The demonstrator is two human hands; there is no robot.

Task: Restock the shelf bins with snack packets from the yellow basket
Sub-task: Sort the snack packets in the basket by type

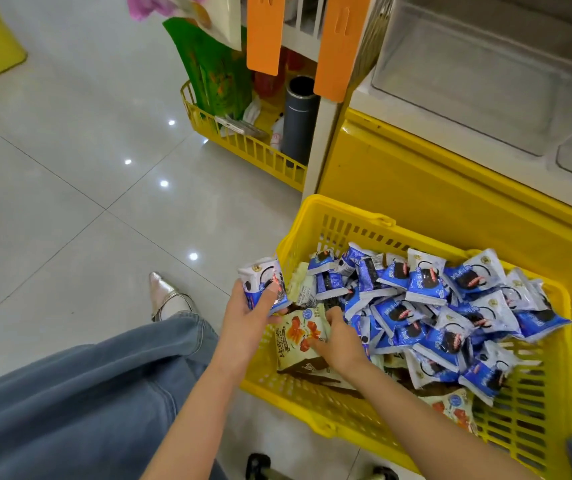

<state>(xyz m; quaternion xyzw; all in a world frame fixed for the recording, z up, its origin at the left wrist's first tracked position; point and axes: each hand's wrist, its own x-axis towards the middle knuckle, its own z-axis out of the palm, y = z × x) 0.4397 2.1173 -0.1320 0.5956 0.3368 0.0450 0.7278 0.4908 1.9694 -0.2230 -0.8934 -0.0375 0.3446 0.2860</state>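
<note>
The yellow basket [343,213] stands on the floor at lower right, holding several blue-and-white snack packets [426,282] and a few cream packets with orange print. My left hand [249,317] grips a small stack of blue-and-white packets [263,278] at the basket's left rim. My right hand [340,337] reaches into the basket, its fingers curled on a cream-and-orange packet [300,336]. Clear shelf bins [468,74] sit above, at upper right, with no packets visible inside.
The shelf's yellow base [450,202] rises behind the basket. A second yellow basket [243,147] with a green bag and a grey tube stands farther back. My denim-clad leg [87,393] and a silver shoe [163,296] are on the tiled floor at left.
</note>
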